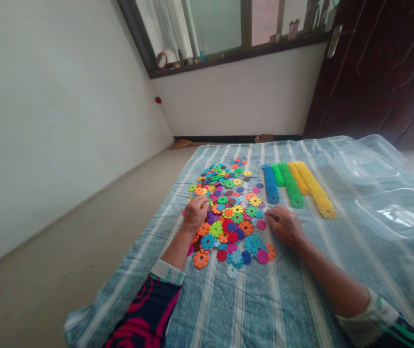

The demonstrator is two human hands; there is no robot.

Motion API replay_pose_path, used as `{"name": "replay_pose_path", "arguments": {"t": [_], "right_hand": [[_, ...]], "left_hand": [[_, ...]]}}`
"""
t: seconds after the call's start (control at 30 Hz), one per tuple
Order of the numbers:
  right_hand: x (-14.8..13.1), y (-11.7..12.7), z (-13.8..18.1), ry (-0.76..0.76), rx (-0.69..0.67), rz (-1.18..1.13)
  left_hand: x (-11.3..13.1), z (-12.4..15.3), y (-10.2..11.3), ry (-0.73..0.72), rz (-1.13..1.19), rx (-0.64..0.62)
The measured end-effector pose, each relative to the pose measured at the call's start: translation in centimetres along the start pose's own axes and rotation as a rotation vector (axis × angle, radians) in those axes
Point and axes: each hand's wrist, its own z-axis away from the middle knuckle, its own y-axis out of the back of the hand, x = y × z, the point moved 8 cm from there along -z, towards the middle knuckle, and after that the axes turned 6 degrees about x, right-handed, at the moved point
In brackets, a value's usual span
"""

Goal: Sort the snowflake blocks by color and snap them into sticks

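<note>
A loose heap of colourful notched plastic discs (215, 229), like snowflake building pieces, lies spread over the striped cloth (214, 324). My left hand (195, 212) is closed at the heap's left side, fingers curled; a bit of yellow-green shows by the fingertips, too small to tell if it is held. On the opposite side, my right hand (286, 225) has its fingers pinched together just off the heap's right edge. What may be between those fingers is hidden. Beyond it lie rows of overlapped discs: a blue row (271, 185), green rows (291, 186) and yellow rows (316, 189).
Clear plastic containers (391, 212) stand along the right side of the cloth. A dark red door (381, 72) is at the back right. Small items, including a round red mirror (161, 60), line the window sill. A white wall (54, 106) rises on the left.
</note>
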Motion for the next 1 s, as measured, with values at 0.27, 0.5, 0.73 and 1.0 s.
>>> {"name": "replay_pose_path", "arguments": {"t": [0.27,0.5,0.73,1.0], "right_hand": [[-0.2,0.3,0.1,0.005,-0.009,0.021],[-0.4,0.4,0.0,0.016,-0.009,0.03],[-0.6,0.6,0.0,0.007,0.01,0.034],[-0.6,0.4,0.1,-0.012,-0.019,0.045]], "left_hand": [[0.9,-0.1,0.6,-0.067,-0.001,0.043],[1.6,0.2,0.4,-0.107,-0.01,0.036],[2.4,0.3,0.6,-0.127,0.009,0.059],[3.8,0.4,0.8,-0.192,0.034,0.054]]}}
